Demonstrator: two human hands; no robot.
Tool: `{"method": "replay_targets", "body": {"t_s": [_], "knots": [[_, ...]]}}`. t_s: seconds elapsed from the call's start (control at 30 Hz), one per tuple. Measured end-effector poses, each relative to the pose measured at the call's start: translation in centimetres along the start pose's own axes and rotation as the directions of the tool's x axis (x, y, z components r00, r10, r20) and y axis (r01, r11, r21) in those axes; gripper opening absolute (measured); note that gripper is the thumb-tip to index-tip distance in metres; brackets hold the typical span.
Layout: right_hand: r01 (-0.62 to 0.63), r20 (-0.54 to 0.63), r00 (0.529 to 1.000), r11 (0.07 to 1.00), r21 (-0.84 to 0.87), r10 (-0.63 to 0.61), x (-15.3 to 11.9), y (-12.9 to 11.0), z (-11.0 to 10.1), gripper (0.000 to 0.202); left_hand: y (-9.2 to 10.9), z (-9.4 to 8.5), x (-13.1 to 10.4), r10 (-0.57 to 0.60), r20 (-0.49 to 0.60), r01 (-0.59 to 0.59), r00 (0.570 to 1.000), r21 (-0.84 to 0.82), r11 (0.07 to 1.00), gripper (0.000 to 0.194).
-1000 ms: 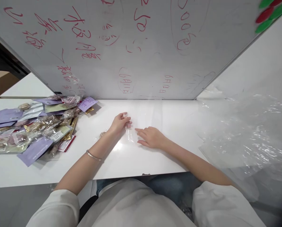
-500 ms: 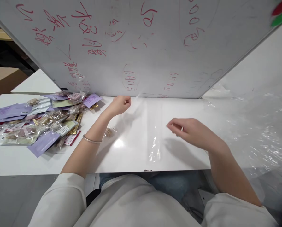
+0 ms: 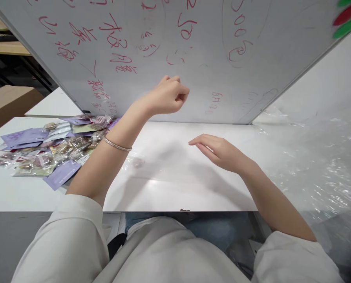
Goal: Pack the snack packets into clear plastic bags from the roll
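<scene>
My left hand (image 3: 171, 95) is raised in front of the whiteboard, its fingers curled closed; what they hold, if anything, is too faint to make out. Lower and to the right, my right hand (image 3: 219, 151) hovers over the white table (image 3: 169, 196), its fingers pressed together around something I cannot make out, if anything. A small brownish packet (image 3: 138, 162) lies on the table below my left forearm, looking blurred, with faint clear film near it.
Small packets and purple cards (image 3: 62, 173) are heaped on the table's left. The whiteboard (image 3: 152, 70) with red writing stands along the back. Crumpled clear plastic (image 3: 319, 169) covers the right side. A cardboard box (image 3: 13, 104) is at the far left.
My left hand has risen and moved right. My right hand has moved left and slightly up. The long clear strip between the hands no longer lies upright on the table.
</scene>
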State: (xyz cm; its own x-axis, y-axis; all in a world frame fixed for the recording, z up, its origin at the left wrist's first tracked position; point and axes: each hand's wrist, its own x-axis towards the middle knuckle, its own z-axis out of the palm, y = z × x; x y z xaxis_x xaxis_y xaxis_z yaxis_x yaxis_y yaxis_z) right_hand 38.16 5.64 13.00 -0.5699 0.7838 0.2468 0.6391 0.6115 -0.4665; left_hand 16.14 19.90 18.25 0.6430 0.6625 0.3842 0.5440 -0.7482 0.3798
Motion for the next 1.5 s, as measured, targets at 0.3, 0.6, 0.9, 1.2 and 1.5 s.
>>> {"method": "replay_targets", "body": {"t_s": [0.3,0.6,0.9,1.2,1.5], "knots": [[-0.380,0.192,0.870,0.866,-0.324,0.454,1.2,3.8,12.2,0.074,-1.4,-2.7,-9.9,-0.244,-0.126,0.273,0.962,0.351,0.896,0.036],[-0.447,0.057,0.856,0.790,-0.420,0.514,-1.0,9.2,12.2,0.080,-4.1,-4.0,-30.6,-0.916,-0.270,0.862,0.296,0.489,0.135,0.094],[-0.505,0.011,0.829,0.757,-0.414,0.559,0.0,13.1,11.0,0.081,-4.4,1.7,-32.7,-0.883,-0.271,0.894,0.383,0.349,0.281,0.081],[-0.501,-0.007,0.838,0.764,-0.407,0.546,0.0,13.8,11.0,0.080,-3.6,5.4,-29.2,-0.778,-0.329,0.844,0.535,0.247,0.476,0.060],[-0.497,-0.022,0.844,0.766,-0.407,0.536,-0.2,13.9,11.2,0.078,-3.3,3.4,-29.0,-0.574,-0.519,0.755,0.633,0.250,0.606,0.051]]}}
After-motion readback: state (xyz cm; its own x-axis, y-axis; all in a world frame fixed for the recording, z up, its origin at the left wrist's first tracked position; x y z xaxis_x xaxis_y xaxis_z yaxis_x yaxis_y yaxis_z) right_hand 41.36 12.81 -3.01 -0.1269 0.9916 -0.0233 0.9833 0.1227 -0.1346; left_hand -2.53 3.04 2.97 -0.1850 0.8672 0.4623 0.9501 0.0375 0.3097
